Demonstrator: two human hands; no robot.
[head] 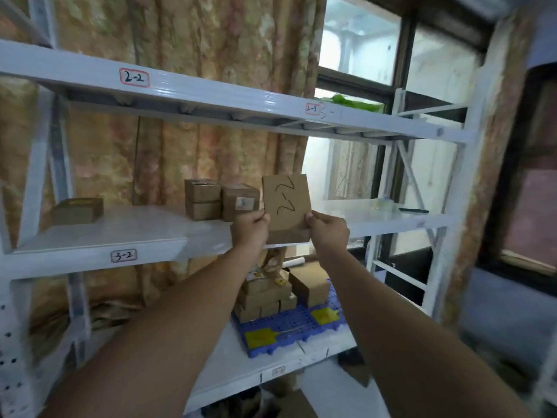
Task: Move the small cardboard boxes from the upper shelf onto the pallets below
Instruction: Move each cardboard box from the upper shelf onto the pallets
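Both my hands hold one small cardboard box (286, 203) with black handwriting on its face, tilted up just in front of the white shelf (120, 233) labelled 3-2. My left hand (250, 230) grips its lower left edge, my right hand (327, 232) its lower right edge. Behind it on the same shelf stand three more small boxes (221, 200) in a cluster, and a flat box (77, 210) lies far left. Below, a blue plastic pallet (289, 327) carries several stacked boxes (268, 297).
A higher shelf (211, 95) labelled 2-2 runs overhead. White uprights (452, 224) frame the rack at right. Two yellow tags (259, 337) lie on the pallet. A patterned curtain hangs behind; a window is at the right.
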